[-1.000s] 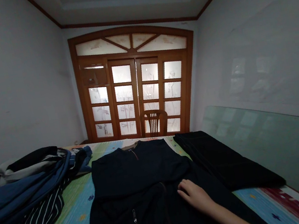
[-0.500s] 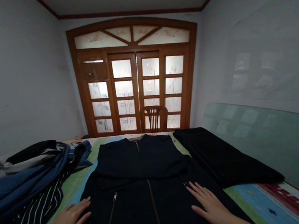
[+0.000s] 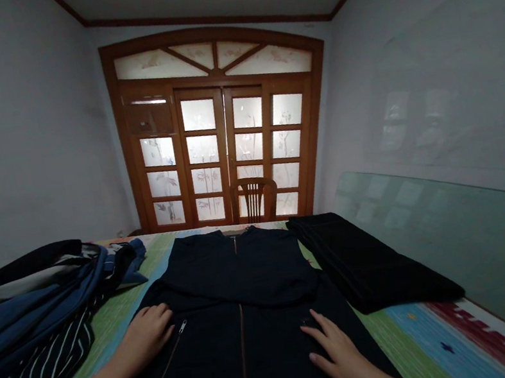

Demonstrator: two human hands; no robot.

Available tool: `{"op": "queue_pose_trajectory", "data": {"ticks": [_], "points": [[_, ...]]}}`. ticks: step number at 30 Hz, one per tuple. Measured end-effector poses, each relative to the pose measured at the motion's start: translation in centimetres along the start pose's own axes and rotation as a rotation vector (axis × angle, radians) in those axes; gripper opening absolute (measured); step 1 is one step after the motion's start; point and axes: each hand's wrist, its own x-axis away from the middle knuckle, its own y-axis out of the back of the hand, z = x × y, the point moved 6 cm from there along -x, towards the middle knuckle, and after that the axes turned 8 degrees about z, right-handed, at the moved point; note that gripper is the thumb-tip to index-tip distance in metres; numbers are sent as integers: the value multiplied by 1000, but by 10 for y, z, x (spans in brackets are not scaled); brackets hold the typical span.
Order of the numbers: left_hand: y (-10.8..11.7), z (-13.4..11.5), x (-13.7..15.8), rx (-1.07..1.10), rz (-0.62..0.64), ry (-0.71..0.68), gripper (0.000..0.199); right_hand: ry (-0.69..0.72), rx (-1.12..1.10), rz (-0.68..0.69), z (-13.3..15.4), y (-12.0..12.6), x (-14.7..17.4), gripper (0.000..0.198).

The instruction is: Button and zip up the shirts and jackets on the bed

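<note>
A dark zip-up jacket (image 3: 208, 353) lies front up before me, its sleeves folded across the upper chest. A brown zipper line runs down its middle, and a slanted pocket zipper with a metal pull (image 3: 183, 326) shows on the left. My left hand (image 3: 148, 330) rests on the jacket's left side just beside that pull, fingers bent and thumb apart from them. On the right side of the jacket, my right hand (image 3: 343, 355) lies with fingers spread, its fingertips near the other pocket's pull. Neither hand visibly grips the fabric.
A folded black garment (image 3: 372, 259) lies to the right of the jacket. Heaped at the left are blue, grey and striped clothes (image 3: 35, 318). A colourful patterned cover (image 3: 417, 349) is under everything. Beyond stand a wooden chair (image 3: 254, 198) and a pale green panel (image 3: 487, 245) at right.
My left hand has moved up and right onto the jacket near the pocket pull, its fingers now more bent. My right hand stays by the right pocket. The view has shifted slightly.
</note>
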Motion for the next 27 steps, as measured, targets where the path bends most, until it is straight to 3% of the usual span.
{"op": "queue_pose_trajectory", "data": {"ticks": [6, 9, 13, 15, 17, 20, 22, 26, 27], "points": [[11, -79, -42, -13, -87, -215, 36, -44, 72, -244, -4, 34, -43, 37], [8, -111, -67, 4, -99, -287, 40, -55, 46, -248, -1, 38, -54, 43], [9, -140, -101, 119, -77, -281, 48, -41, 12, -231, 2, 36, -63, 48], [9, -152, -115, 176, -44, -280, 43, 0, 2, -246, 3, 35, -67, 49], [11, -158, -125, 213, -26, -283, 24, 41, -7, -267, 3, 35, -69, 48], [20, -149, -133, 294, -56, -245, 23, 110, 18, -334, 1, 38, -67, 43], [31, -126, -136, 372, -101, -184, 30, 183, 66, -384, 2, 39, -65, 40], [62, -50, -131, 536, -223, -33, 46, 271, 137, -426, 7, 40, -70, 39], [72, -25, -124, 698, -316, 22, 45, 271, 148, -422, 10, 40, -74, 40]]}}
